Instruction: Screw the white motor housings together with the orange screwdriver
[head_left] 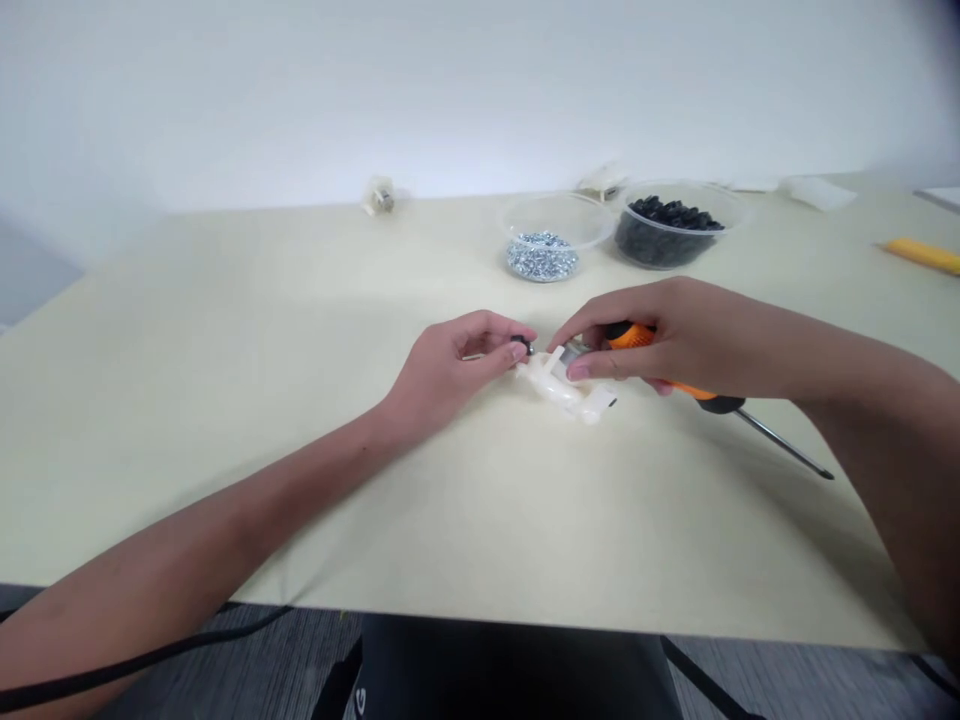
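Observation:
My left hand [461, 365] pinches a small black part [523, 344] between thumb and index finger, at the left end of a white plastic piece [559, 385]. That piece lies low over the table in front of me, with a silvery metal part [574, 352] on its upper side. My right hand [637, 340] is closed around an orange and black screwdriver [694, 391], whose shaft points down to the right, away from the piece. Its thumb and index fingertip rest at the silvery part. The fingers partly hide where the black part meets the white piece.
Behind the hands stand a clear tub [559, 215] of small silvery screws and a clear tub [667, 235] of black parts. A small white and metal piece [380, 195] sits by the wall. A yellow object [922, 255] lies far right. Black cable [150, 657] crosses below the table edge.

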